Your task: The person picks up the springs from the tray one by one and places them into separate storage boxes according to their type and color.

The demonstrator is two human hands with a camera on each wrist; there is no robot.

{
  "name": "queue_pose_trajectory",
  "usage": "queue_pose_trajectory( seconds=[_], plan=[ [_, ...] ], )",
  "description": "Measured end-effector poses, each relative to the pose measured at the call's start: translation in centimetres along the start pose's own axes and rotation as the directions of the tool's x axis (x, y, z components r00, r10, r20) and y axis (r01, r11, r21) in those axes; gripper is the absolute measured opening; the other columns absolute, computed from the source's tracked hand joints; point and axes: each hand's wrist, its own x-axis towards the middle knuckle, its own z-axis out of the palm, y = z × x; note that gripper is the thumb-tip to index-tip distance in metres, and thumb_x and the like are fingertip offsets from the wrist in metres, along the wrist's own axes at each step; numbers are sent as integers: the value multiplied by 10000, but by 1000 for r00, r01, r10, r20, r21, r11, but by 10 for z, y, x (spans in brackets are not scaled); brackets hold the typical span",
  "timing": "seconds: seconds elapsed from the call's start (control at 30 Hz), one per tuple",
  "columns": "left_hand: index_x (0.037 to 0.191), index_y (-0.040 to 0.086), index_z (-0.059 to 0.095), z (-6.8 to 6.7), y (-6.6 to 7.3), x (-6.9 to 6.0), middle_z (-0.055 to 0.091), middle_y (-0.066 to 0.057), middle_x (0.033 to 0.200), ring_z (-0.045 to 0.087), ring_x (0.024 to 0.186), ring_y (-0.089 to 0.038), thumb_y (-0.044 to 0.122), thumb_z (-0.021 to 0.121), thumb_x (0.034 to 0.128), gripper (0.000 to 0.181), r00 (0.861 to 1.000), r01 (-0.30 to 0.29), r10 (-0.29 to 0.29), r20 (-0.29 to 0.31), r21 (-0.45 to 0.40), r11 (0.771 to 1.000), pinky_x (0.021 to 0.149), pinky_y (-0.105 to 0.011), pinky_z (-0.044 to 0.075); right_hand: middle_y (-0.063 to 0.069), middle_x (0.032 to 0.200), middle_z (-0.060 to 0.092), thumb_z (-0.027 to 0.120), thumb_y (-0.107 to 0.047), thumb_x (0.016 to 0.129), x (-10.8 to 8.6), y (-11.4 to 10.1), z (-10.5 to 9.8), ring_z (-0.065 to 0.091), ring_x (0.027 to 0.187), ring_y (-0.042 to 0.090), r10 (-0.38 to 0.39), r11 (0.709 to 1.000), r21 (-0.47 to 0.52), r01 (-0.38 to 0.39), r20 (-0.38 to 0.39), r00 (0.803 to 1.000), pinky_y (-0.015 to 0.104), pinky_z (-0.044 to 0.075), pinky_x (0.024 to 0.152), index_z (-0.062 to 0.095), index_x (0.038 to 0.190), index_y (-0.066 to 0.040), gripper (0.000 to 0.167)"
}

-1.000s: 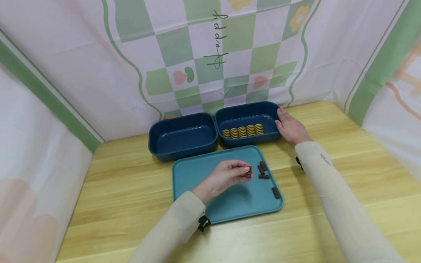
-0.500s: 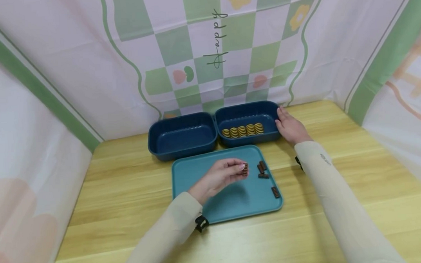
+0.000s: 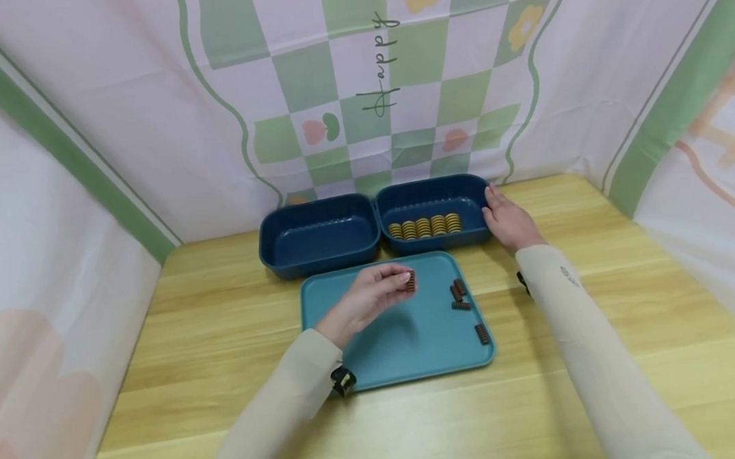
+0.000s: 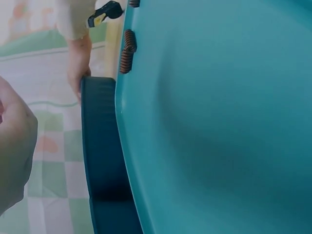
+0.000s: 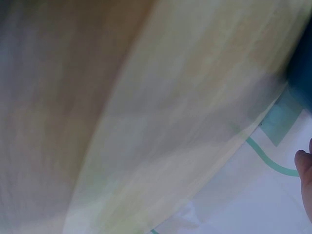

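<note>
In the head view my left hand (image 3: 370, 296) pinches a small brown ridged piece (image 3: 411, 281) between thumb and fingers, above the teal tray (image 3: 437, 350). Several similar brown ridged pieces (image 3: 461, 306) lie along the tray's right side. My right hand (image 3: 512, 223) rests against the right end of the right navy bin (image 3: 448, 241), its fingers straight. Inside that bin stand several yellow-and-dark striped stacks (image 3: 423, 227) in a row. The left wrist view shows part of my left hand (image 4: 14, 146), its held piece out of sight. Only a fingertip region of my right hand (image 5: 305, 170) enters the right wrist view.
A second navy bin (image 3: 318, 237), with nothing seen inside, adjoins the first on the left. Both stand behind the tray on a wooden table (image 3: 218, 345). A patterned cloth (image 3: 360, 65) hangs close behind the bins, and cloth also borders both sides.
My left hand, with the brown ridged piece, has moved left and slightly away from me over the tray. My right hand stays at the bin's end.
</note>
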Motion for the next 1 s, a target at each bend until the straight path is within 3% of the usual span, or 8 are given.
queue_pose_trajectory(
  seconds=[0.3, 0.47, 0.63, 0.8, 0.87, 0.9, 0.97, 1.0],
  plan=[
    [1046, -34, 576, -14, 14, 7, 632, -57, 925, 632, 859, -133, -8, 489, 962, 123, 996, -59, 59, -69, 6, 998, 865, -310, 509, 243, 1537, 86, 320, -220, 1024, 0, 6, -4, 135, 1392, 411, 0, 1000, 1, 0, -17, 1000, 525, 157, 1106, 146, 1465, 85, 563],
    [1019, -13, 588, -32, 28, 13, 630, -70, 931, 627, 859, -146, -9, 495, 960, 110, 981, -120, 119, -154, 7, 993, 858, -296, 507, 244, 1537, 86, 316, -226, 1027, 1, 5, -5, 125, 1395, 405, 0, 1000, 8, 1, -17, 1000, 522, 150, 1109, 144, 1466, 82, 564],
    [1048, -53, 581, -57, 46, 21, 622, -86, 942, 621, 886, -170, -6, 516, 950, 126, 940, -141, 143, -310, 29, 990, 936, -368, 470, 240, 1540, 80, 311, -236, 1029, 0, 4, -5, 123, 1398, 400, 3, 1000, 12, -3, -9, 1000, 518, 151, 1110, 141, 1469, 78, 566],
    [1151, -95, 572, -85, 59, 24, 608, -158, 1054, 617, 946, -218, 53, 563, 940, 258, 873, -60, 154, -463, 211, 976, 946, -383, 462, 232, 1543, 78, 310, -250, 1030, 2, 3, -3, 122, 1401, 394, 4, 1000, 11, -4, -3, 1000, 509, 147, 1115, 138, 1473, 67, 572],
    [1140, -75, 600, -95, 60, 24, 620, -179, 1070, 628, 940, -232, 89, 584, 935, 263, 842, 13, 174, -511, 342, 940, 916, -370, 485, 235, 1542, 74, 313, -243, 1029, 1, 3, -2, 116, 1402, 392, 4, 1000, 9, -4, 4, 1000, 507, 144, 1116, 129, 1474, 67, 572],
    [1119, -58, 619, -100, 60, 25, 634, -176, 1054, 636, 925, -233, 110, 594, 933, 251, 825, 60, 189, -532, 416, 907, 896, -366, 497, 233, 1543, 75, 321, -235, 1027, 1, 2, -1, 115, 1403, 390, 5, 1000, 10, -6, 5, 1000, 505, 145, 1117, 130, 1474, 65, 571],
    [1075, -46, 648, -109, 57, 27, 656, -185, 1033, 648, 907, -255, 129, 605, 930, 231, 802, 148, 242, -547, 573, 806, 840, -358, 520, 235, 1542, 75, 328, -227, 1026, 0, 1, 0, 115, 1401, 392, 10, 1000, 16, -10, 6, 1000, 508, 142, 1116, 127, 1474, 65, 571],
    [1046, -42, 660, -113, 56, 27, 665, -186, 1021, 649, 905, -265, 131, 611, 926, 216, 793, 189, 275, -543, 649, 737, 820, -360, 523, 237, 1541, 74, 328, -223, 1025, -1, 1, 1, 114, 1401, 394, 10, 1000, 18, -10, 6, 1000, 509, 141, 1116, 125, 1473, 67, 571]
  ],
)
